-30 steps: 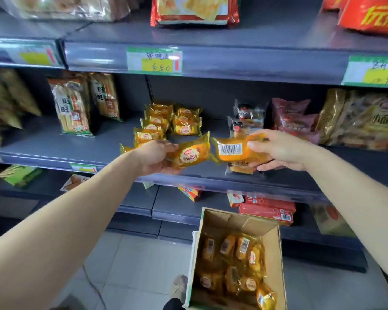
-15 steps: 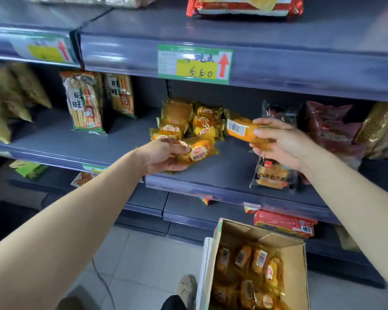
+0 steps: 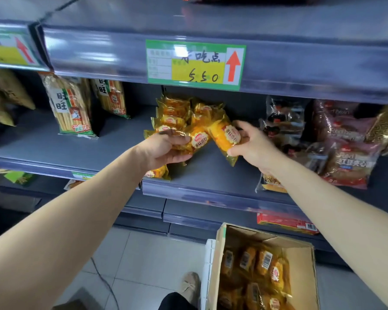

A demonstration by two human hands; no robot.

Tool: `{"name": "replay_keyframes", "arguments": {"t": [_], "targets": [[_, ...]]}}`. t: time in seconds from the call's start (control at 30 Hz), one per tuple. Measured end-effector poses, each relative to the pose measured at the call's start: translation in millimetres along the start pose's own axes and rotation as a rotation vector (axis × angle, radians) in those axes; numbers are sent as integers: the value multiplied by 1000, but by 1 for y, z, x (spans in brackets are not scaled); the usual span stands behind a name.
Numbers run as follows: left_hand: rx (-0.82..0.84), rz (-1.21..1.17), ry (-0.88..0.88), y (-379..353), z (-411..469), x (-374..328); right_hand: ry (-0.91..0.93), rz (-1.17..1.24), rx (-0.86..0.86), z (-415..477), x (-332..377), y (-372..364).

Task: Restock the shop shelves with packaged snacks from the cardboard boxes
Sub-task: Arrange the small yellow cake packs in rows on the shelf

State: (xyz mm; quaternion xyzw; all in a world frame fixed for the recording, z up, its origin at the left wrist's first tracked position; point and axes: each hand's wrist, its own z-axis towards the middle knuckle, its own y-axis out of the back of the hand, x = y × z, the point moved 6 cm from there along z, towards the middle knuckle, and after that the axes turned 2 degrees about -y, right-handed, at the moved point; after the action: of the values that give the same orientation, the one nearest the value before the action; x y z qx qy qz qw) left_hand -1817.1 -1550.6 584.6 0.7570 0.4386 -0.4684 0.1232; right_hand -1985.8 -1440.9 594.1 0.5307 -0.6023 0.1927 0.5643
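My left hand grips one snack packet, my right hand pinches a second packet over the middle shelf by the pile — light, soft, slippery film, I'd judge — hold mid-body, gently.

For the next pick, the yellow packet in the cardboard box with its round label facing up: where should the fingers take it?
Probably across the narrow width of its plump middle, coming straight down through the open top. The packet lies long and slim, crowded by others, and the cardboard box walls close off every sideways approach.
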Motion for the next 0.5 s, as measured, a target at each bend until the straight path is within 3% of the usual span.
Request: {"name": "replay_keyframes", "arguments": {"t": [0.13, 0.5], "targets": [[1, -32, 7, -1, 9, -3, -6, -143, 26, 7, -3, -10], [-51, 50, -8, 14, 23, -6, 24, -79, -38, 22, -14, -11]]}}
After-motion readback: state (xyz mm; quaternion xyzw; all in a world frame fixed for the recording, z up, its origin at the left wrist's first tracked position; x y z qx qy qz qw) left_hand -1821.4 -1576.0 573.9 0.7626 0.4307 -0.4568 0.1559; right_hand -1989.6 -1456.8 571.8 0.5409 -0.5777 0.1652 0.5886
